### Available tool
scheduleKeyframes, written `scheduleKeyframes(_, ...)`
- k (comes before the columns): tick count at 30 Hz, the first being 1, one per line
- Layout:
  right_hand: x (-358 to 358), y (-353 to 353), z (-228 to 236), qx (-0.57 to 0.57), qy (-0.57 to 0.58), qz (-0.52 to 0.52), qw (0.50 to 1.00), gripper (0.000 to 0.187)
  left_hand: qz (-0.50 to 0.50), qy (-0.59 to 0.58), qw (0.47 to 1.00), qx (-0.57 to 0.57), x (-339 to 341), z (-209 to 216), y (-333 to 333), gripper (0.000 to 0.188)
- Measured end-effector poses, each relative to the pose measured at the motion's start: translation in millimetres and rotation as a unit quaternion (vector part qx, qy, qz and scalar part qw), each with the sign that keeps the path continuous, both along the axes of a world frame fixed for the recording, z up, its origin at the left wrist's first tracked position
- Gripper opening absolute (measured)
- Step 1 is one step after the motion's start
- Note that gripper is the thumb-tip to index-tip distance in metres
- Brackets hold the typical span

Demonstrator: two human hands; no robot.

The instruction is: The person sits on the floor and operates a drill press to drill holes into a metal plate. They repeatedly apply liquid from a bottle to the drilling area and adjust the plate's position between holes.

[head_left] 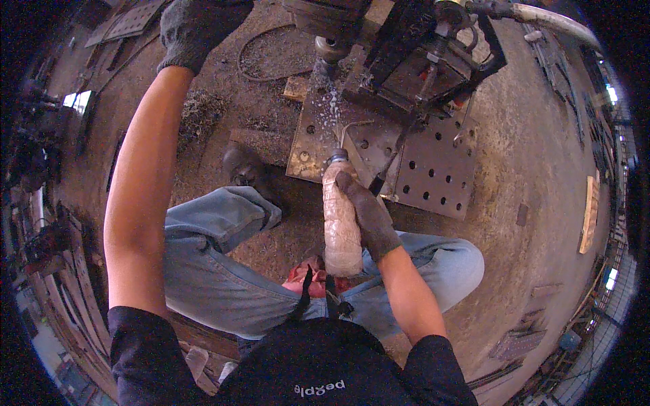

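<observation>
My right hand (pixel 367 215), in a dark grey glove, is wrapped around a clear plastic bottle (pixel 342 227) of cloudy pinkish-brown liquid. The bottle has a dark cap and points away from me, with whitish drops spraying from its top toward the drill spindle (pixel 331 51). Below the spindle lies a steel plate (pixel 433 169) with rows of round holes. My left hand (pixel 203 30), also gloved, is raised at the top left beside the drilling machine (pixel 413 61). Its fingers look curled, but the picture's edge cuts off whatever they grip.
A hose (pixel 552 21) runs from the machine to the upper right. Metal shavings (pixel 202 115) heap on the floor at the left, near my dark boot (pixel 244 166). A small wood block (pixel 296 88) sits by the plate. Another wooden piece (pixel 589 216) lies far right.
</observation>
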State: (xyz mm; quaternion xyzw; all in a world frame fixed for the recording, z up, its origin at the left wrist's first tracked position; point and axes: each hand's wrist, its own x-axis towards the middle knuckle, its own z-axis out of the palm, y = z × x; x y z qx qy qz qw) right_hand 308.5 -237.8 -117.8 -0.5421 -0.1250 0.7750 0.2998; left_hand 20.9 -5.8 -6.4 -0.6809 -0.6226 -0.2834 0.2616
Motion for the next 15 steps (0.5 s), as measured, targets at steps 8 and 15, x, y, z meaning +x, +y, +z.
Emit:
scheduleKeyframes(8,0.4,-0.5,-6.4,-0.005,0.007,-0.001,1.000,0.037,-0.026,-0.005,1.000,0.013,-1.9,-1.7,-0.2,0.031)
scheduleKeyframes(15,-0.2,0.8,1.7,0.014,-0.015,0.020,1.000,0.037,-0.025,-0.005,0.999,0.022,-3.6,-3.2,0.6,0.033)
